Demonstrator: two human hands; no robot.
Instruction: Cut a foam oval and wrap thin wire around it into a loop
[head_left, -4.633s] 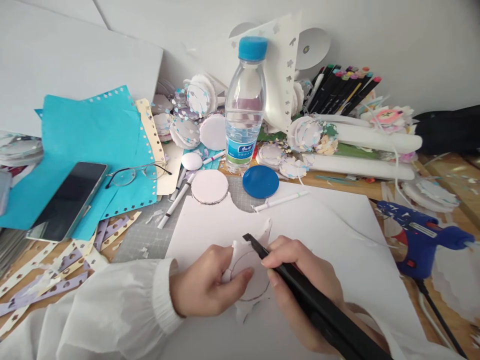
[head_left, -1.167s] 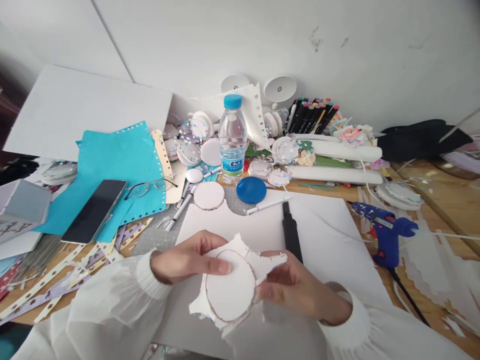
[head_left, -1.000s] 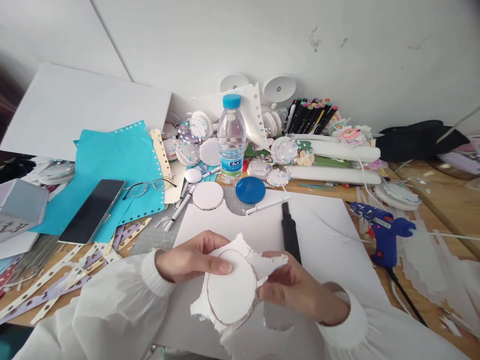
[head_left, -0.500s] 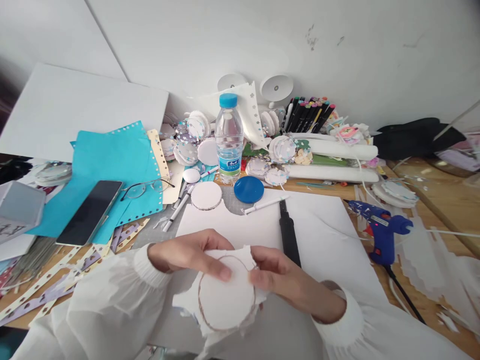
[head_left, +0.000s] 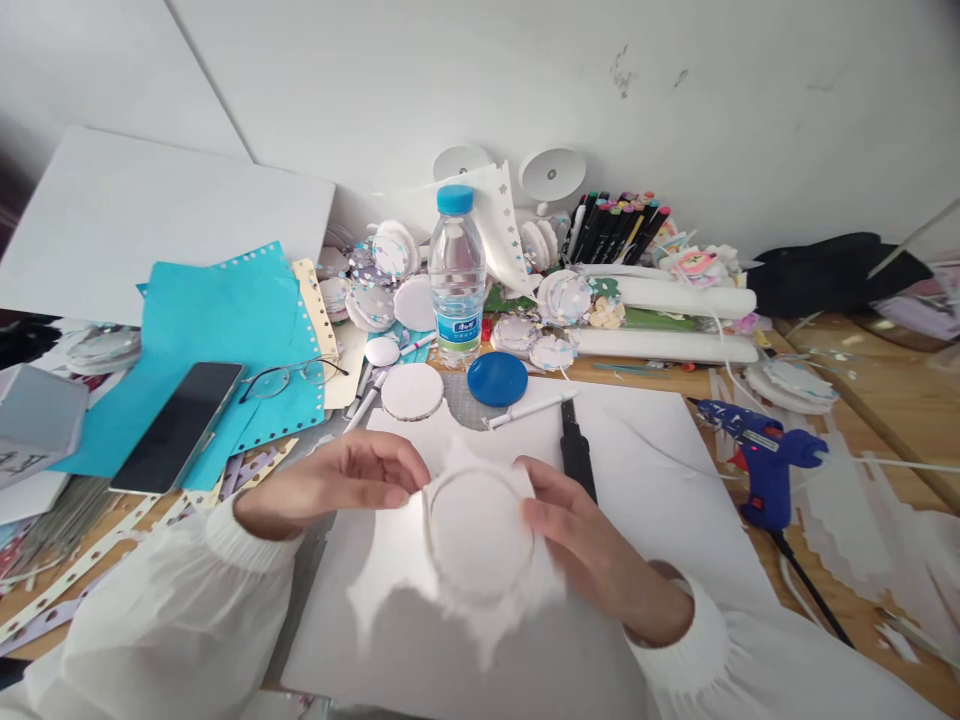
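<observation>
Both hands pinch ragged (white) disc.

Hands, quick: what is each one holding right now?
Left hand: closed, pinching the left edge of the white cut-out piece.
Right hand: closed, gripping the right edge of the same piece.

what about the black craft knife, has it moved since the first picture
Yes. The black craft knife left the right hand and now lies farther up the white sheet, right of the blue round lid.
</observation>
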